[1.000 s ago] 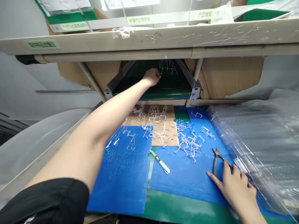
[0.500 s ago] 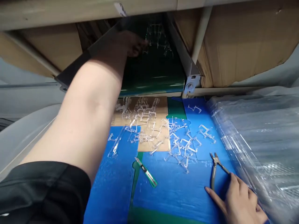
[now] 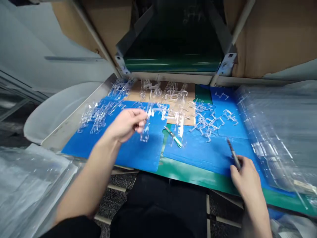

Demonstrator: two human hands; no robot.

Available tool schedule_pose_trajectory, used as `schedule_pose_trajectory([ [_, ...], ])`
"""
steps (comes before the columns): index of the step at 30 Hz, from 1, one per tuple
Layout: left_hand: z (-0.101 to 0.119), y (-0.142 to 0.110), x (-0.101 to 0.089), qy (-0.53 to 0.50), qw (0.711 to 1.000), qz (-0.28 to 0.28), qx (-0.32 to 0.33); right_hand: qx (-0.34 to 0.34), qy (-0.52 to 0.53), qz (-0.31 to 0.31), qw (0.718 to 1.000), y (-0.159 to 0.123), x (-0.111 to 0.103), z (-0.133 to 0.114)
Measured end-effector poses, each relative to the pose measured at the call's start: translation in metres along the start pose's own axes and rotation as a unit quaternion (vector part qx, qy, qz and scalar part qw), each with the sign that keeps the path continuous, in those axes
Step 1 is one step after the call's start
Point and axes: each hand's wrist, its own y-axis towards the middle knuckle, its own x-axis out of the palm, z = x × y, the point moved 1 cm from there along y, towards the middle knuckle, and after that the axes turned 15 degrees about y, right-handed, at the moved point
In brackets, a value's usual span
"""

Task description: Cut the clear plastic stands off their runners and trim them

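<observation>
My left hand is raised over the blue sheet, its thumb and fingers pinched on a clear plastic moulded frame that is blurred by motion. In my right hand are side cutters, gripped by the handles above the right part of the work surface; their jaws point away from me. A green utility knife lies between the hands, partly beneath the held frame. Beyond it, a heap of small clear plastic sprue pieces is scattered on the blue.
A dark green conveyor belt slopes down to the back of the table, with another clear piece on it. More clear parts lie at left. Plastic-wrapped stacks stand at right; a white tub is at far left.
My left hand has come back from the conveyor with a clear plastic frame. My right hand has picked up the side cutters from the table. The view has tilted down and turned left.
</observation>
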Motion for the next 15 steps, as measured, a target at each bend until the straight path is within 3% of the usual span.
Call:
schedule_pose_trajectory([
  [3,-0.047,-0.059,0.014,-0.137,0.987,-0.017,-0.088,-0.009,0.187,-0.087,0.979,-0.049,0.020,-0.031],
  [4,-0.060,-0.072,0.019,-0.178,0.979,0.001,-0.102,-0.006,0.279,-0.143,0.950,-0.069,0.028,-0.046],
  [6,-0.082,-0.095,0.025,-0.228,0.967,0.058,-0.102,0.013,0.414,-0.281,0.865,-0.108,0.042,-0.079],
  [8,-0.099,-0.113,0.028,-0.242,0.960,0.108,-0.088,0.041,0.403,-0.398,0.823,-0.138,0.054,-0.111],
  [10,-0.111,-0.128,0.026,-0.218,0.964,0.131,-0.077,0.056,0.327,-0.461,0.823,-0.153,0.066,-0.136],
  [15,-0.126,-0.148,0.014,-0.130,0.977,0.155,-0.071,0.058,0.224,-0.481,0.846,-0.149,0.089,-0.162],
])
